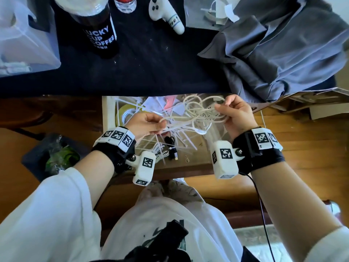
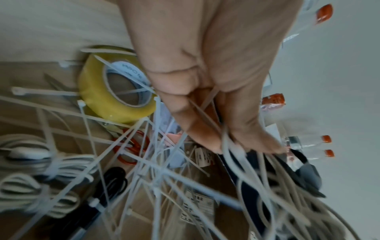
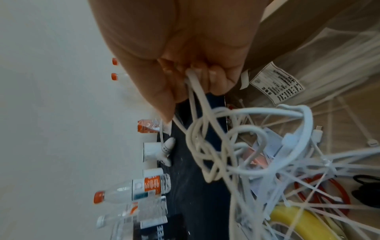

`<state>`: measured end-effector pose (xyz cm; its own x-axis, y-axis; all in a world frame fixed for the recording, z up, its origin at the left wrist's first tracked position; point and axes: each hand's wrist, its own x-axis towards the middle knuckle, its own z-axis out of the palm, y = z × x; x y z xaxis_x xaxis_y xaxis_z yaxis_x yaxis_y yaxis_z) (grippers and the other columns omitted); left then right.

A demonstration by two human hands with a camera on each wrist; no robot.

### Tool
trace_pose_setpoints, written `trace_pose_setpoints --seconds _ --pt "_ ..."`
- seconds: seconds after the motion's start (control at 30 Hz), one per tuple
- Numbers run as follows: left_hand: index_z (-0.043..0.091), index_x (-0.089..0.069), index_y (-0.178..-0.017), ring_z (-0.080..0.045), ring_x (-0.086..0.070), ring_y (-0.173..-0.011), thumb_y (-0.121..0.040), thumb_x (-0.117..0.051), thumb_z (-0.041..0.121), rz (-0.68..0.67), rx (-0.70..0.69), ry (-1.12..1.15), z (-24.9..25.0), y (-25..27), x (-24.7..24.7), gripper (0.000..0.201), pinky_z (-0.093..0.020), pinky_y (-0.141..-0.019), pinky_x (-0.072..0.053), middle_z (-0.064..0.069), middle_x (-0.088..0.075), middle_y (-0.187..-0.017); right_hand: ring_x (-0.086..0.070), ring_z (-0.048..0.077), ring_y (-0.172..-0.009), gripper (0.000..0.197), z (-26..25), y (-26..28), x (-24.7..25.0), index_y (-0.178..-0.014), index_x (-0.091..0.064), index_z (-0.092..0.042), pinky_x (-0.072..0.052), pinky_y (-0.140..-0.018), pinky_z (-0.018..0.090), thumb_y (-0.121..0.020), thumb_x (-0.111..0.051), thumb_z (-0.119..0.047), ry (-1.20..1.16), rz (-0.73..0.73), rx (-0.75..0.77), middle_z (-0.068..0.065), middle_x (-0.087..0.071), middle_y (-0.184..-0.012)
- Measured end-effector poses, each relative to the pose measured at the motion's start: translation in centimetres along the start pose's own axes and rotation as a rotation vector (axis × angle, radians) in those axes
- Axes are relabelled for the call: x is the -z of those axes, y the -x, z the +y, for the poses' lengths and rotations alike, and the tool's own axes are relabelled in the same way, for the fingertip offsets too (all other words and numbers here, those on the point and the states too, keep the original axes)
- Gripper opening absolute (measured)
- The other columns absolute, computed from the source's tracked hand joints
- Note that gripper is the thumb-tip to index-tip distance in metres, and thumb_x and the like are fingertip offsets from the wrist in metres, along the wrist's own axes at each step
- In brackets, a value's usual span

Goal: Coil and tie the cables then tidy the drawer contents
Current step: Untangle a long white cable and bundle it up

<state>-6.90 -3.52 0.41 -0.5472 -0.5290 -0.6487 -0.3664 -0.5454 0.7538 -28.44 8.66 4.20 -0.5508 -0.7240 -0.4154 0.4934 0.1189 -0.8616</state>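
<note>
A tangled white cable [image 1: 196, 110] hangs in loose loops over the open drawer [image 1: 106, 118]. My left hand [image 1: 162, 126] pinches strands at its left end, along with a white zip tie [image 2: 205, 113]. My right hand [image 1: 221, 108] grips the loops at the right end, its fingers curled round them [image 3: 195, 78]. Below the cable, the drawer holds several scattered white zip ties [image 1: 181, 138], a tied black cable [image 1: 171, 146], a bundled white cable [image 2: 30, 178], a yellow tape roll [image 2: 115, 91] and red-handled scissors [image 2: 131, 146].
On the dark tabletop behind the drawer stand a black coffee cup [image 1: 100, 35], a white controller [image 1: 164, 14] and water bottles [image 3: 133, 186]. Grey cloth [image 1: 273, 44] lies at right and a clear plastic box [image 1: 24, 35] at left. A bin [image 1: 56, 156] sits on the floor.
</note>
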Motion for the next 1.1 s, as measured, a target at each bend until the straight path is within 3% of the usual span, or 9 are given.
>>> trace_pose_setpoints --seconds 0.13,0.2,0.3,0.43,0.57,0.73,0.8,0.9,1.1 --pt "-0.010 -0.062 -0.102 -0.009 -0.062 -0.058 -0.087 -0.060 -0.002 0.198 0.052 -0.040 -2.0 -0.8 1.9 0.018 -0.017 -0.064 -0.056 -0.006 -0.063 -0.069 -0.058 0.016 -0.054 0.039 -1.2 -0.5 1.2 -0.055 -0.048 -0.018 -0.050 -0.062 0.032 -0.076 -0.058 0.014 -0.101 0.042 0.006 0.002 -0.054 -0.056" --pt "-0.009 -0.059 -0.112 -0.017 -0.064 -0.078 -0.089 -0.055 -0.005 0.256 0.107 -0.090 -2.9 -1.0 2.6 0.023 -0.019 -0.071 -0.056 -0.009 -0.064 -0.083 -0.059 0.017 -0.057 0.039 -1.7 -0.6 1.4 -0.056 -0.048 -0.017 -0.049 -0.064 0.034 -0.078 -0.055 0.014 -0.103 0.042 0.023 0.003 -0.054 -0.056" --pt "0.006 -0.045 -0.133 -0.021 -0.059 -0.101 -0.088 -0.056 -0.006 0.148 0.232 -0.224 -3.2 -1.5 2.4 0.048 -0.030 -0.088 -0.048 -0.010 -0.049 -0.132 -0.057 0.015 -0.051 0.034 -2.0 -0.5 1.1 -0.061 -0.044 -0.015 -0.047 -0.062 0.033 -0.077 -0.056 0.013 -0.129 0.040 0.017 0.001 -0.051 -0.051" --pt "0.024 -0.028 -0.146 -0.027 -0.036 -0.134 -0.086 -0.067 0.014 -0.032 0.270 -0.457 -1.5 -1.3 0.7 0.073 -0.042 -0.100 -0.041 -0.001 -0.027 -0.153 -0.051 0.010 -0.043 0.033 -2.3 -0.2 0.2 -0.063 -0.041 -0.015 -0.045 -0.055 0.027 -0.079 -0.055 0.010 -0.179 0.035 -0.029 0.000 -0.049 -0.047" --pt "0.027 -0.027 -0.148 -0.013 -0.016 -0.143 -0.082 -0.071 0.017 -0.149 -0.041 -0.617 0.5 -1.2 -1.4 0.079 -0.038 -0.115 -0.019 0.006 -0.019 -0.155 -0.046 0.007 -0.037 0.035 -2.6 0.4 -1.3 -0.063 -0.036 -0.017 -0.042 -0.043 0.018 -0.088 -0.042 0.008 -0.265 -0.010 -0.093 -0.003 -0.045 -0.042" --pt "0.007 -0.033 -0.141 -0.003 -0.039 -0.126 -0.087 -0.064 0.013 -0.363 -0.160 -0.456 2.1 -0.9 -4.2 0.062 -0.034 -0.106 -0.036 0.007 -0.041 -0.141 -0.037 0.009 -0.035 0.042 -2.3 1.0 -2.9 -0.048 -0.047 -0.019 -0.038 -0.040 0.020 -0.084 -0.042 0.002 -0.442 -0.132 -0.141 -0.004 -0.039 -0.041" --pt "0.002 -0.049 -0.125 -0.006 -0.057 -0.098 -0.091 -0.058 0.010 -0.350 -0.213 -0.446 2.0 -0.8 -4.6 0.035 -0.033 -0.094 -0.046 0.000 -0.060 -0.105 -0.036 0.009 -0.036 0.041 -2.3 0.9 -3.0 -0.047 -0.048 -0.020 -0.038 -0.041 0.020 -0.083 -0.044 0.001 -0.480 -0.161 -0.134 -0.004 -0.038 -0.042" --pt "0.016 -0.061 -0.091 -0.017 -0.051 -0.081 -0.098 -0.046 0.010 -0.216 -0.142 -0.390 0.8 -0.9 -4.1 0.017 -0.037 -0.085 -0.048 0.000 -0.053 -0.077 -0.037 0.010 -0.037 0.033 -2.9 0.6 -2.5 -0.055 -0.043 -0.017 -0.039 -0.043 0.021 -0.080 -0.050 0.002 -0.559 -0.177 -0.101 -0.004 -0.039 -0.046" --pt "0.017 -0.063 -0.107 -0.010 -0.056 -0.103 -0.096 -0.052 0.016 -0.131 -0.019 -0.338 1.7 -0.3 -2.1 0.016 -0.032 -0.090 -0.045 0.004 -0.063 -0.110 -0.039 0.011 -0.037 0.040 -4.4 0.6 -2.3 -0.056 -0.045 -0.014 -0.042 -0.043 0.023 -0.055 -0.080 0.004 -0.671 -0.296 -0.054 -0.001 -0.042 -0.046"
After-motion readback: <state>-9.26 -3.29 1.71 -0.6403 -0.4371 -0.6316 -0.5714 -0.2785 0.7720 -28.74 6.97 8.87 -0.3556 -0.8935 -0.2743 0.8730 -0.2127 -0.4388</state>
